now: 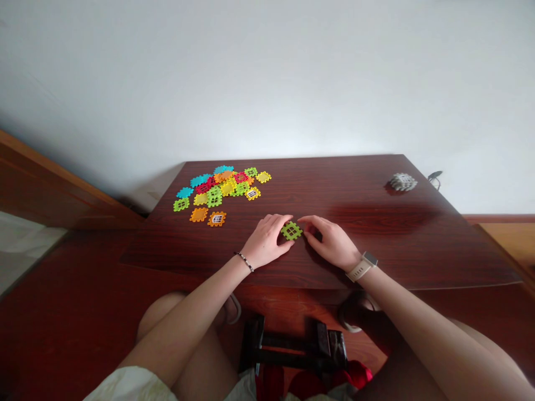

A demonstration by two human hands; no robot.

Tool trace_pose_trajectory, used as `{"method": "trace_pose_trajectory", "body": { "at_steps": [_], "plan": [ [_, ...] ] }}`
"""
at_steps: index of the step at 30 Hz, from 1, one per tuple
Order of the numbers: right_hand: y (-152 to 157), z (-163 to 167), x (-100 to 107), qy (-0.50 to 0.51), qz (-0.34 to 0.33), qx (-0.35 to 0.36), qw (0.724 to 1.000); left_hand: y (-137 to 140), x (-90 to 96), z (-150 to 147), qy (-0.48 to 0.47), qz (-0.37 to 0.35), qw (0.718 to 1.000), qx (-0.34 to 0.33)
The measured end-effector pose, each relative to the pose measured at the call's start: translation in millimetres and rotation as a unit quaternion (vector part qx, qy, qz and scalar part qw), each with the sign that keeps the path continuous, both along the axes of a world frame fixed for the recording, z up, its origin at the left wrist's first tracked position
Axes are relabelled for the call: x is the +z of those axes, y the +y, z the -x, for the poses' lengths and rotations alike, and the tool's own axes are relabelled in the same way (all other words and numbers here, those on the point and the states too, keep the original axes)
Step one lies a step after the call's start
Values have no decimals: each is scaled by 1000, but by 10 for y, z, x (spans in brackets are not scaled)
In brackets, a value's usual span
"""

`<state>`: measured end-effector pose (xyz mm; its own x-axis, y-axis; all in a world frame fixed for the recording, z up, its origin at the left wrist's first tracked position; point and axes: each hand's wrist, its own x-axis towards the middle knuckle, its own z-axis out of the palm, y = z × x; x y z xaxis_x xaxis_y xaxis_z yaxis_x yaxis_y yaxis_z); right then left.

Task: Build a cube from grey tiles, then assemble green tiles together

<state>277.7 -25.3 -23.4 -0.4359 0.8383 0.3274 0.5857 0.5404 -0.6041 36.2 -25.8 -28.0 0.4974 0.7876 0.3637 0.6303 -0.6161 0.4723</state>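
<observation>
A green square tile with notched edges and a window-like cut-out (291,230) is held low over the near middle of the table. My left hand (267,239) grips it from the left, with fingers at the far edge and thumb at the near edge. On the right side of the tile is my right hand (332,242), its index finger and thumb curved and apart. Those fingertips are right by the tile's edge; whether they touch it I cannot tell.
Left of my hands, a loose spread of interlocking tiles (228,188) in several colours lies on the dark wooden table (334,189). A grey stack of similar notched pieces (402,181) stands far right. Behind it is a cable (435,176). The wall (267,78) borders the far edge.
</observation>
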Motion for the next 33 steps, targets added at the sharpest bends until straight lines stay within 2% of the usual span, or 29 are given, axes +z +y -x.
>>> {"method": "trace_pose_trajectory", "body": {
  "at_steps": [4,8,12,17,33],
  "plan": [
    [-16,-4,27,1,16,3,1000,10,-15,18,-12,10,1000,-18],
    [-26,-6,27,25,-9,8,1000,9,-22,19,-28,7,999,-35],
    [-22,-1,-1,8,-20,33,999,3,-25,8,-27,5,999,-32],
    [8,5,-42,-27,-44,23,998,-7,-25,-7,-17,-11,999,-26],
    [13,27,-12,-20,-31,34,999,-21,-2,-18,7,-8,999,-30]
  ]
}}
